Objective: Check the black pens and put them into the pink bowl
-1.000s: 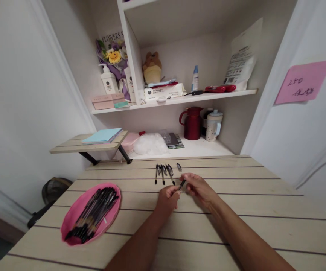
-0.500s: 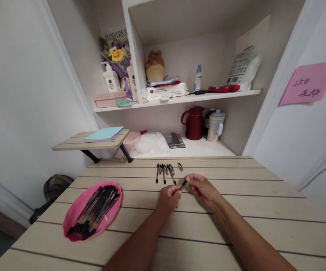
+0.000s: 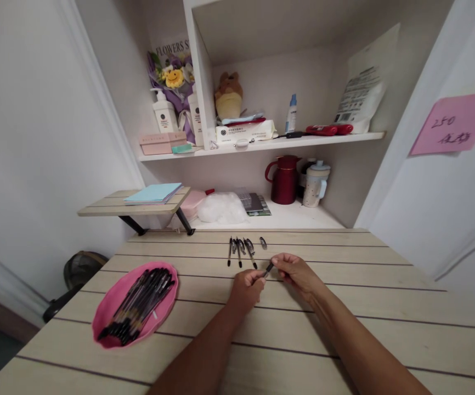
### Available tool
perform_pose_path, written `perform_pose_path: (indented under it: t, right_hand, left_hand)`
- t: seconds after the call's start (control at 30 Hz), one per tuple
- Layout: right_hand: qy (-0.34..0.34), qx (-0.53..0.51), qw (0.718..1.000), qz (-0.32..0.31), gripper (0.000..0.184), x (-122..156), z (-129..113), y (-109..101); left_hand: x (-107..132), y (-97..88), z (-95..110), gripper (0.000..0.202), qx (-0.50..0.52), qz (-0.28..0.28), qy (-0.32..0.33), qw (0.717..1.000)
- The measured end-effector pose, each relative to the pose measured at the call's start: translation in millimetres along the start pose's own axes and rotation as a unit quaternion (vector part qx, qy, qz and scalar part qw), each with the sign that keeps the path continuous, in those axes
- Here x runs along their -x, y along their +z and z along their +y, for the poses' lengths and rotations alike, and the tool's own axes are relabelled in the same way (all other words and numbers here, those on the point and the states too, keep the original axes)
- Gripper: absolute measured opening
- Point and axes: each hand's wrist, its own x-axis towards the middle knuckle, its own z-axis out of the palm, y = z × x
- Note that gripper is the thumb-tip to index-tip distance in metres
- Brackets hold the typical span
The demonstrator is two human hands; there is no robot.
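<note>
Both of my hands meet over the middle of the wooden table (image 3: 385, 307). My left hand (image 3: 246, 286) is closed around the barrel of a black pen (image 3: 267, 268). My right hand (image 3: 297, 271) pinches the pen's far end with its fingertips. Just beyond the hands, a short row of black pens and loose caps (image 3: 243, 248) lies on the table. To the left, a pink oval tray (image 3: 109, 323) holds several black pens (image 3: 141, 302).
A small raised wooden stand (image 3: 139, 207) with blue paper stands at the back left. Behind the table a white shelf unit holds a dark red jug (image 3: 282, 178), a cup, bottles and a plush toy. A pink note (image 3: 453, 122) hangs on the right wall.
My hands stay together on the same pen, with only slight shifts of the fingers. The view has drifted a little to the left.
</note>
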Motion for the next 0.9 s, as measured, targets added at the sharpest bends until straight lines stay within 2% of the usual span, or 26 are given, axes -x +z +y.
perform_pose_path:
  t: [0.1,0.27,0.47,0.53,0.63,0.73,0.8,0.9]
  right_hand:
    - [0.002,-0.015,0.999,-0.031,0.035,0.2,-0.7,-1.5]
    - [-0.011,0.019,1.0,0.004,0.034,-1.3,0.7,-0.6]
    - [-0.013,0.001,0.999,-0.043,0.034,2.0,-0.7,-2.3]
    - [-0.027,0.011,0.999,-0.038,0.034,-2.5,-1.8,-5.2]
    - [-0.056,0.144,0.986,0.058,0.036,-22.9,-3.7,-8.3]
    - [-0.069,0.3,0.939,0.154,0.025,-55.4,-4.6,-5.0]
    - [-0.075,0.333,0.923,0.179,0.019,-77.0,-3.7,1.0]
    - [-0.08,0.361,0.907,0.204,0.021,-100.2,0.2,10.4]
  left_hand:
    - [-0.2,0.3,-0.6,0.028,-0.001,0.0,-0.002,1.0]
    - [0.5,0.1,0.3,0.025,-0.01,0.003,-0.002,1.0]
    - [0.2,0.4,-1.0,0.024,-0.001,-0.004,-0.008,1.0]
    - [-1.1,1.3,-2.9,0.024,0.005,0.0,-0.012,1.0]
    - [-3.7,2.8,-4.7,0.026,0.028,0.023,-0.025,0.999]
    - [-5.8,3.6,-5.1,0.028,0.05,0.045,-0.034,0.997]
    - [-6.4,3.7,-5.5,0.028,0.059,0.054,-0.039,0.996]
    - [-6.5,3.5,-6.6,0.028,0.06,0.057,-0.045,0.996]
